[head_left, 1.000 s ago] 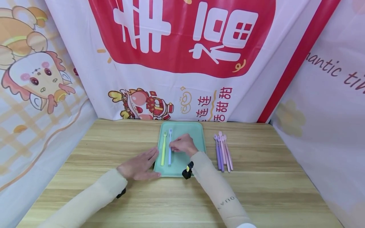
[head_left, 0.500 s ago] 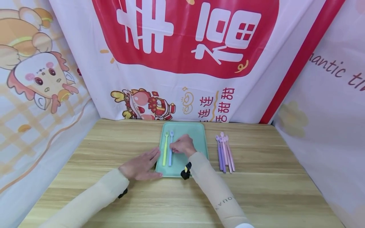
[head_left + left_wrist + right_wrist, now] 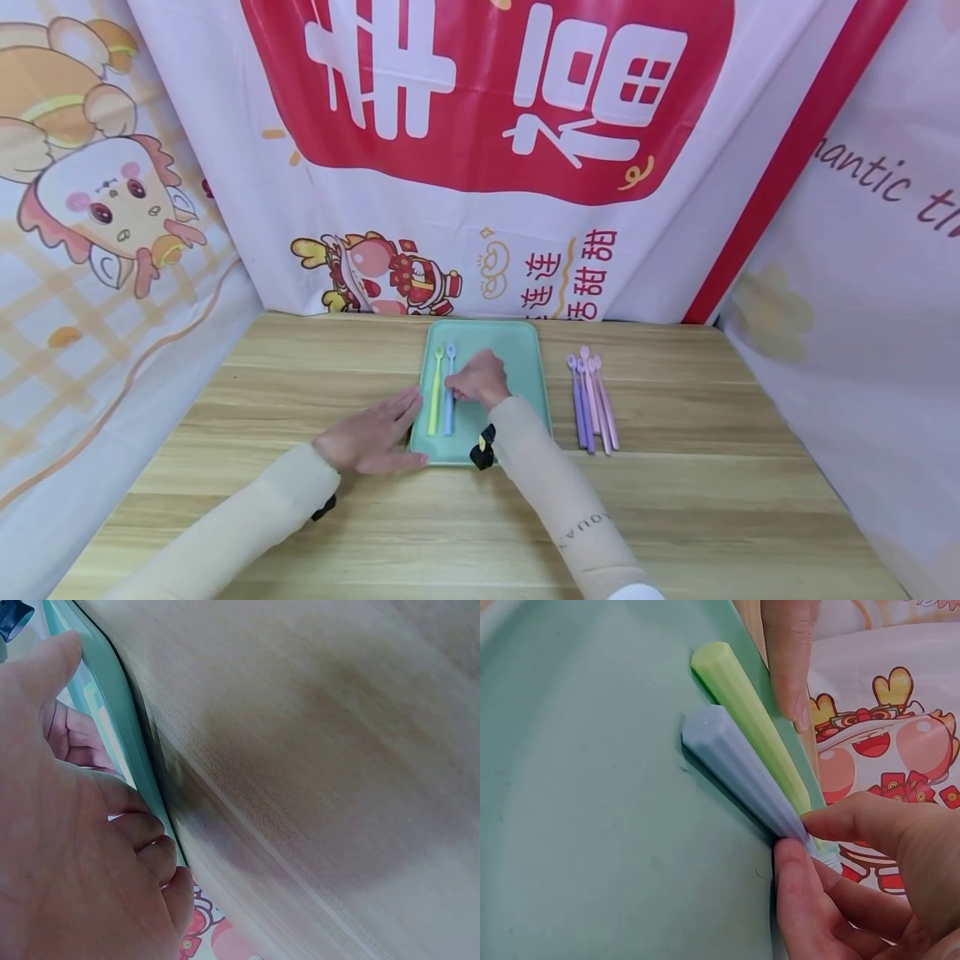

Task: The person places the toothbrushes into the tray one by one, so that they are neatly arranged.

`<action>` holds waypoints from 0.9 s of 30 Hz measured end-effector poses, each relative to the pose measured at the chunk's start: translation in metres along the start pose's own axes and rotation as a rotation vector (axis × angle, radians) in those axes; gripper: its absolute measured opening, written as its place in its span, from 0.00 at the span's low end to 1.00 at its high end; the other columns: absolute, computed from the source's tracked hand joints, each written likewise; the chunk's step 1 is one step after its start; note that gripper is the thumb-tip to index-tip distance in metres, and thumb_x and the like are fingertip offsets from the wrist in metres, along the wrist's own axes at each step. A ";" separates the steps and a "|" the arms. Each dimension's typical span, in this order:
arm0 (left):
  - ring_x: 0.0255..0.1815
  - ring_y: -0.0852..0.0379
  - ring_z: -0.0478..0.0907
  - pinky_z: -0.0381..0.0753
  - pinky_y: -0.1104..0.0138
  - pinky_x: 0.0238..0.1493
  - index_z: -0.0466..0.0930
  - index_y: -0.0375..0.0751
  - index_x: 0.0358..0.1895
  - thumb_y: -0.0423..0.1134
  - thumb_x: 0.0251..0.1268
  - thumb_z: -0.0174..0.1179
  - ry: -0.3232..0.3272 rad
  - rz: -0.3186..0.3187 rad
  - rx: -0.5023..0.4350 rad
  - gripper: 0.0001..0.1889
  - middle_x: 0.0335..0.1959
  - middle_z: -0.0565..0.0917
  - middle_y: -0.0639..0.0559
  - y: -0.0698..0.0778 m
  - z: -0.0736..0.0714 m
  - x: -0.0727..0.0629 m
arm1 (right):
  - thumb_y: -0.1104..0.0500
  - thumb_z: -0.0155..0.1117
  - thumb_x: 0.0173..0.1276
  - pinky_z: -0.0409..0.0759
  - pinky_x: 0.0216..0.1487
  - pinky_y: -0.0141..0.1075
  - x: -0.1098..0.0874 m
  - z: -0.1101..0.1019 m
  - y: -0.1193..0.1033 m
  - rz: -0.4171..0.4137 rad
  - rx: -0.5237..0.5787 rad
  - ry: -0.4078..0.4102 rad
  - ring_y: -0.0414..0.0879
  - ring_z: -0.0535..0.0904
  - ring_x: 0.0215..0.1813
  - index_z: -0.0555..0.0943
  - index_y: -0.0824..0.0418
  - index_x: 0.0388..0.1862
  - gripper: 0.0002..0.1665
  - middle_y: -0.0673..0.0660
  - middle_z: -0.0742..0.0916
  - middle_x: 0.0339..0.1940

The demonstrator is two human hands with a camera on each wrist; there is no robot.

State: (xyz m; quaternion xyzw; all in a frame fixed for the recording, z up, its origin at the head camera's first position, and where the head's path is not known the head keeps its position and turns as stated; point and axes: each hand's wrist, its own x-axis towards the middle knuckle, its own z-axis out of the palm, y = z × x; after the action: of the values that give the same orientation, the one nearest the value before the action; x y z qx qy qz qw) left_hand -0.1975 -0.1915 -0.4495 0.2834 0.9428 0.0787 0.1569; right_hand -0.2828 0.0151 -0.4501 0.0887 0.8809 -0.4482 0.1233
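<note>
A light blue toothbrush (image 3: 449,408) lies on the green tray (image 3: 502,446), head toward the back. My right hand (image 3: 482,379) pinches it near its middle between thumb and fingers, as the right wrist view shows at close range. Just left of it lies a yellow-green toothbrush (image 3: 434,396), roughly parallel and a small gap apart. My left hand (image 3: 375,435) rests at the tray's left edge with its fingers extended. In the left wrist view those fingers touch the tray's rim (image 3: 124,705).
Right of the tray, several purple and pink toothbrushes (image 3: 591,404) lie bunched on the wooden table (image 3: 697,483). A printed cloth (image 3: 480,242) hangs along the table's back edge, with more cloth at both sides.
The light blue toothbrush has shifted slightly left toward the yellow-green one, with my right hand pinching it throughout. My left hand stays at the tray's edge; the view has moved slightly.
</note>
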 end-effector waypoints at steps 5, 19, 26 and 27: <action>0.89 0.38 0.48 0.56 0.45 0.87 0.48 0.31 0.85 0.71 0.76 0.51 -0.003 -0.007 -0.001 0.53 0.89 0.47 0.37 0.001 -0.002 0.000 | 0.60 0.79 0.61 0.86 0.31 0.32 0.004 0.002 -0.001 0.027 -0.027 0.005 0.42 0.86 0.23 0.85 0.59 0.27 0.09 0.53 0.90 0.21; 0.89 0.37 0.48 0.55 0.45 0.87 0.48 0.30 0.85 0.70 0.76 0.51 0.003 0.001 0.007 0.53 0.88 0.47 0.36 0.000 0.000 0.000 | 0.58 0.78 0.62 0.85 0.30 0.32 0.004 0.002 0.001 0.013 -0.039 0.022 0.43 0.87 0.25 0.85 0.59 0.28 0.09 0.53 0.90 0.21; 0.89 0.37 0.48 0.55 0.45 0.87 0.49 0.29 0.84 0.70 0.76 0.52 0.005 0.002 0.005 0.53 0.88 0.48 0.35 -0.001 0.001 0.001 | 0.58 0.78 0.63 0.87 0.32 0.33 0.003 0.000 0.001 0.027 -0.041 0.018 0.44 0.88 0.26 0.85 0.59 0.28 0.10 0.53 0.90 0.22; 0.89 0.37 0.49 0.55 0.45 0.87 0.49 0.29 0.84 0.70 0.76 0.52 0.006 0.001 0.003 0.53 0.88 0.48 0.35 0.000 0.001 0.001 | 0.58 0.78 0.63 0.87 0.32 0.33 0.003 0.000 0.001 0.030 -0.040 0.017 0.44 0.88 0.26 0.85 0.59 0.28 0.10 0.53 0.90 0.22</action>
State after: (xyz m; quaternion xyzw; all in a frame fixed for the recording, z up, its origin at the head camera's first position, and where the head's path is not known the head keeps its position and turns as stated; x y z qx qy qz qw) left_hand -0.1982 -0.1914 -0.4507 0.2838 0.9432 0.0781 0.1538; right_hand -0.2851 0.0161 -0.4512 0.1032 0.8892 -0.4281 0.1243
